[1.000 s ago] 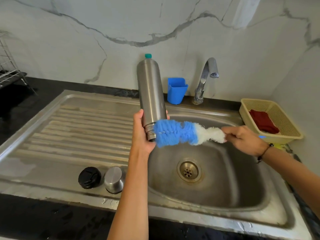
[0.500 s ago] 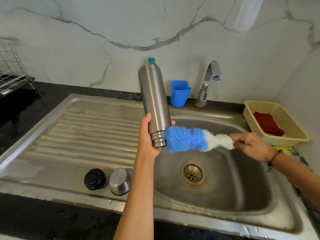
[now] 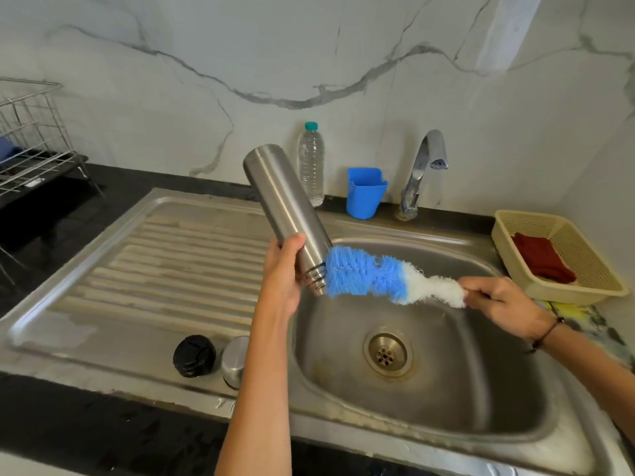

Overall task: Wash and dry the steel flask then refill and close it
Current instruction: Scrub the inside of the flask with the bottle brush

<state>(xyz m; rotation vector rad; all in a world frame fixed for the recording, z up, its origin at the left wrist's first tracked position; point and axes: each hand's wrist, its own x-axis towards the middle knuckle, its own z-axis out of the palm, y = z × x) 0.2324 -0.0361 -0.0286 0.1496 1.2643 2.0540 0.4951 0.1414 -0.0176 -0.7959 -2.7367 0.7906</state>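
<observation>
Steel dominates the scene: a person stands at a stainless sink (image 3: 515, 451), its basin rim curving round below both forearms and its ribbed draining board (image 3: 154, 255) lying flat and largely bare to the basin's left. Open air lies over the basin, with only the drain (image 3: 387, 352) at its bottom. The left hand (image 3: 285, 269) is wrapped around the lower end of the steel flask (image 3: 281, 201), holding it up above the basin's left rim. The flask's long axis is tilted, its closed base pointing up and left toward the marble wall, its threaded open mouth pointing down and right over the basin. Its body is a plain brushed cylinder, unmarked and lidless. The right hand (image 3: 505, 300), over the basin's right side, pinches the handle of a bottle brush (image 3: 378, 273); the handle itself is hidden in the fist. The brush lies nearly level, blue bristles touching the flask's mouth, white bristles nearer the fist. On the front edge of the draining board, just left of the basin, a black cap (image 3: 194, 355) and a steel cup lid (image 3: 233, 362) sit side by side. Behind the basin stand a clear water bottle (image 3: 311, 166), a blue holder (image 3: 364, 194) and the tap (image 3: 422, 166); to its right, a cream basket (image 3: 508, 249) holds a red cloth (image 3: 543, 259).
</observation>
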